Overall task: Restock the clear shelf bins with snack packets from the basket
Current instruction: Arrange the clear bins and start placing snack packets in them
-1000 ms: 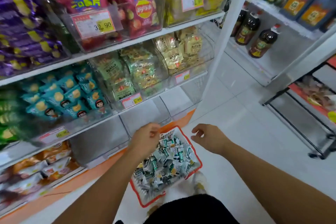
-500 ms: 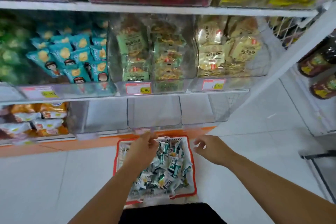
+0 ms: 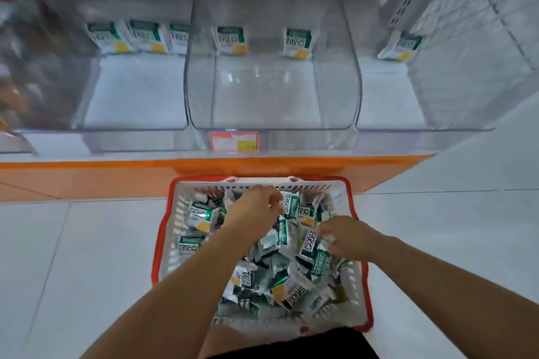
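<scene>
1. Shop aisle with a white tiled floor [image 3: 87,256]; an orange kick strip [image 3: 116,175] runs along the shelf base; up at 12 o'clock three clear bins sit side by side: left bin [image 3: 131,114], middle bin [image 3: 271,108], right bin [image 3: 388,102]; a price tag [image 3: 234,142] is on the front of the middle one.
2. The red-rimmed basket [image 3: 163,242] sits on the floor at 6 o'clock, just in front of the orange strip, heaped with green-and-white snack packets [image 3: 262,280].
3. The left hand [image 3: 256,210] is down in the basket's 11 o'clock corner, back of the hand up, fingers curled under with the tips buried in the pile; honestly can't tell if it's got hold of anything.
4. The right hand [image 3: 347,237] is over at the basket's 3 o'clock side; fingers are curled in and pinching the pale edge of one packet, not spread at all.
5. A few matching shelf packets [image 3: 230,39] stand at the back of the bins; three in the left, two in the middle, one in the right.
6. Hard to see: the 9 o'clock edge is a brownish blur; the tag print is unreadable; a black garment [image 3: 291,344] at 6 o'clock cuts off the basket's near rim; both forearms cover part of the pile.
</scene>
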`<action>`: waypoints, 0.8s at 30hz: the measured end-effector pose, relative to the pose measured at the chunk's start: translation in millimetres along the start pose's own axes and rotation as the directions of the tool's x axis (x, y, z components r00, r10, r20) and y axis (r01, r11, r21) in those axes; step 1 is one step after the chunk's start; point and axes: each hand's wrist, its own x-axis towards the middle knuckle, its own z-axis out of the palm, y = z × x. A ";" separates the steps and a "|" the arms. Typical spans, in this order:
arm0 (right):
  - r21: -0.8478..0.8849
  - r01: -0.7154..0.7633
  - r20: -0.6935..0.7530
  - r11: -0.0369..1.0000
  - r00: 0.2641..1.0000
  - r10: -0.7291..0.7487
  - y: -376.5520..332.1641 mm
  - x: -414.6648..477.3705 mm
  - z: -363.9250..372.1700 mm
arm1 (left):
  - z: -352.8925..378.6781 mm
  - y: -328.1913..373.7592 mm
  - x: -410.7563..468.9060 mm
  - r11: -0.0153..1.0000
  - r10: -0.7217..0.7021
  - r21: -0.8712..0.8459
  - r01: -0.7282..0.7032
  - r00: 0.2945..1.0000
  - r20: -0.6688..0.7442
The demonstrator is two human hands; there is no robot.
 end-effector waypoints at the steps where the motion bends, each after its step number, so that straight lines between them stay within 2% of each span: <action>1: -0.022 0.004 0.014 1.000 1.000 -0.004 5.0 9.7 9.9 | 14.3 -8.7 7.0 0.999 0.025 0.030 -0.027 0.999 0.043; 5: -0.064 0.047 -0.002 0.997 0.999 -0.047 16.2 35.9 27.3 | 54.9 -32.4 32.4 0.978 0.126 0.138 -0.156 0.971 0.204; 8: -0.124 0.080 -0.003 0.989 0.997 -0.081 18.8 41.5 30.3 | 69.3 -38.2 39.2 0.965 0.176 0.163 -0.207 0.967 0.185; 12: -0.107 0.075 -0.064 0.991 0.995 -0.082 18.0 35.5 35.8 | 70.0 -34.9 31.5 0.951 0.213 0.198 -0.239 0.966 0.144; 19: -0.073 0.063 -0.360 0.995 0.929 -0.085 -5.9 -14.2 32.0 | 41.8 -12.6 -31.7 0.940 0.274 0.200 -0.277 0.961 0.042; 24: 0.016 0.129 -0.593 0.991 0.800 -0.095 -42.3 -47.8 -0.6 | 7.3 -8.8 -70.5 0.950 0.312 0.028 -0.311 0.943 -0.114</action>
